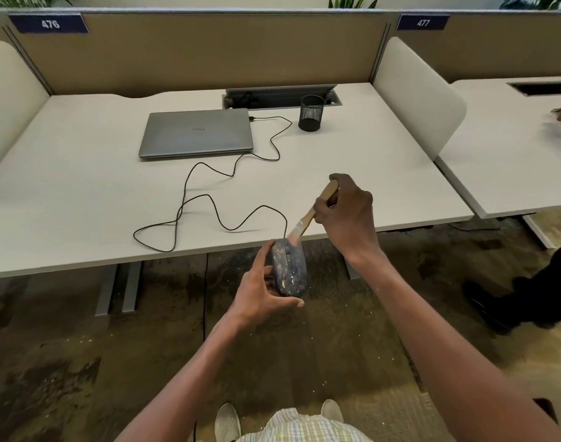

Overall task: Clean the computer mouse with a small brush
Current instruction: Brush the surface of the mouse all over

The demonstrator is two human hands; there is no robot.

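Low in the frame's centre, off the table [81, 199] edge, our left hand [260, 295] cradles the light, rigid, corded computer mouse [288, 272] by its sides while our right hand [346, 212] pinches the small brush [308, 218], soft bristles touching its front.

Bare forearms, pale plaid shirt [301, 425], white mesh shoes [227, 421].

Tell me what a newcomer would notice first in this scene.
The eye lands first on the two hands held out past the near edge of the desk: the left hand grips a speckled dark mouse while the right hand holds a small wooden brush, bristles at the mouse's front end. Next comes the mouse's black cable snaking across the desk to a closed grey laptop.
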